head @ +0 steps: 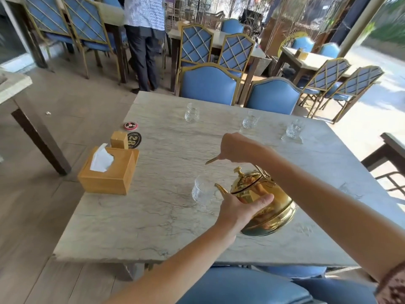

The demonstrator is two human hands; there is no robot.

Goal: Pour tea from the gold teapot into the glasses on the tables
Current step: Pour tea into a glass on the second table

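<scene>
The gold teapot [266, 207] hangs tilted just above the marble table [135, 227], its spout pointing left at the rim of a clear glass [202, 191]. My right hand [241, 148] is closed around the pot's gold handle, whose tip sticks out to the left. Cupped against the pot's near side, just below the spout, is my left hand [238, 207]. I cannot see any tea flowing. Three more glasses stand along the far side: far left glass [191, 113], middle glass [249, 120], far right glass [294, 128].
A wooden tissue box [108, 172], a small wooden block [119, 139], a black "28" table sign [134, 139] and a red call button [130, 125] sit at the table's left edge. Blue chairs [208, 84] line the far side. A person [144, 40] stands beyond.
</scene>
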